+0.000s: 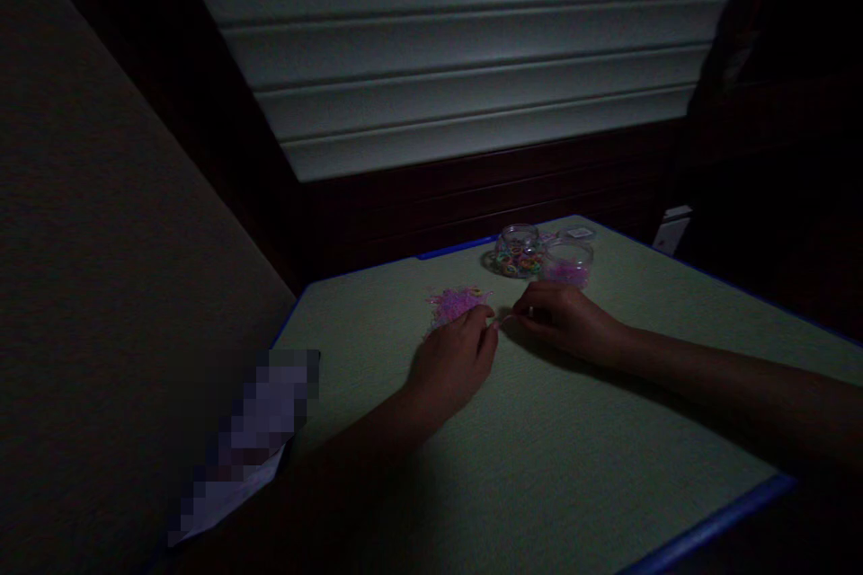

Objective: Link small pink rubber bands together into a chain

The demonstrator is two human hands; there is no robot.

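Between my two hands a thin, pale elastic band (505,320) is drawn out just above the table. My left hand (459,352) pinches its left end, fingertips and thumb together. On the other end, the fingers of my right hand (563,316) are closed in a pinch. A loose pile of small pink elastic bands (455,304) lies just beyond my left hand, which partly covers it. Behind my right hand stands a clear tub (568,263) with pink bands inside. To its left is a round clear jar (519,250) of multicoloured rings.
The green tabletop (539,440) has a blue edge. A clear lid (577,234) lies behind the tub at the far side. At the left edge rests a blurred, flat pale item (262,418). A wall rises on the left, a shuttered window (472,45) behind. The room is dim.
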